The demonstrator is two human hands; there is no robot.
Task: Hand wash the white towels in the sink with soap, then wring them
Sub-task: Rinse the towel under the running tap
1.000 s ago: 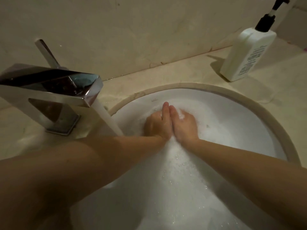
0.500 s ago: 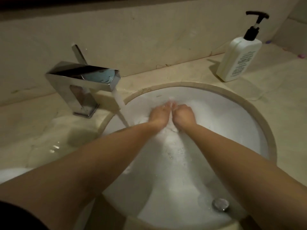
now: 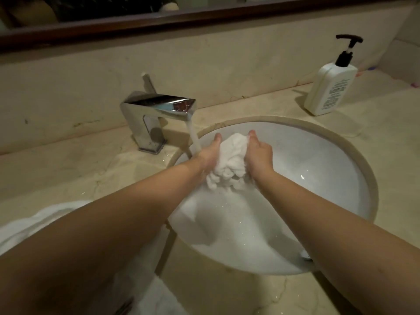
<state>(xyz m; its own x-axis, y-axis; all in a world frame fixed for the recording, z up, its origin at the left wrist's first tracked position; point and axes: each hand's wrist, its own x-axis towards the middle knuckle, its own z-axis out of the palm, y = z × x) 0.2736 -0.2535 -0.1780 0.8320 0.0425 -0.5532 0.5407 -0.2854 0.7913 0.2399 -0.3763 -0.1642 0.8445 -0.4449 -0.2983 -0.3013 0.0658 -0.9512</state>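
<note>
Cloth lies nearest, a rumpled white towel (image 3: 34,223) heaped on the beige marble counter (image 3: 238,294) under the person's left forearm, at the lower left; just beyond it the round white ceramic basin (image 3: 318,169), set into the counter, holds foamy water across its near half; over the middle of the basin both bare forearms reach forward and meet at a bunched, wet white towel (image 3: 231,160), lifted above the suds with its lower folds trailing into them; the left hand (image 3: 210,154) presses its left flank with fingers curled in around the cloth, and the right hand (image 3: 259,154) grips its right flank likewise, so the bundle is squeezed between the two palms; a stream of water (image 3: 193,135) falls from the angular chrome tap (image 3: 156,117) and lands beside the left wrist; farther back on the right a white plastic pump bottle with a black nozzle (image 3: 330,89) stands upright on the counter near the beige wall; a dark wooden mirror frame (image 3: 204,21) runs along the top.
</note>
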